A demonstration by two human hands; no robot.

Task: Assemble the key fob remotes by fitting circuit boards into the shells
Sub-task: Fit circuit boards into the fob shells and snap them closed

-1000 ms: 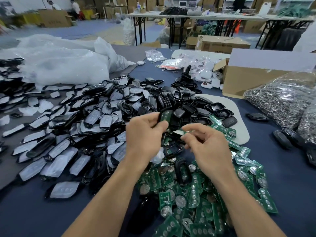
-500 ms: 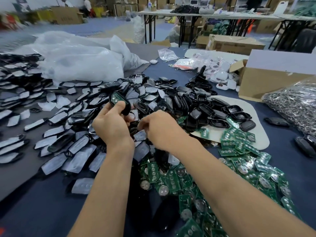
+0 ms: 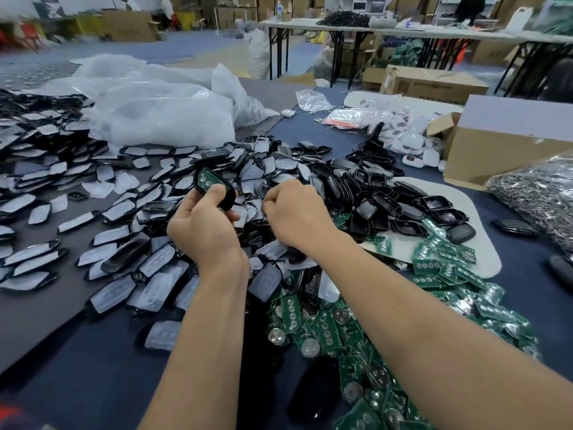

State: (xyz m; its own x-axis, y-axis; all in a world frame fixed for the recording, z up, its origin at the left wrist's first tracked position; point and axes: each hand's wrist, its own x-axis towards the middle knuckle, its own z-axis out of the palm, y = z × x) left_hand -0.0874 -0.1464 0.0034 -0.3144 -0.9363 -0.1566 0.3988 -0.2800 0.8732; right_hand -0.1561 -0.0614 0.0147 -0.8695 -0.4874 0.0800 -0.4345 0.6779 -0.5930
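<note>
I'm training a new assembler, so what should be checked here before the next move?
1. Left hand grips the shell securely: ok, fingers and thumb curl round it.
2. Circuit board in that shell: ok, green shows inside.
3. Board fully seated: cannot tell.
4. Right hand has picked a part: cannot tell, curled fingers hide it.
5. Film-covered shell halves within reach: ok, directly under both hands.
6. Spare boards at hand: ok, heaped beside the right forearm.
</note>
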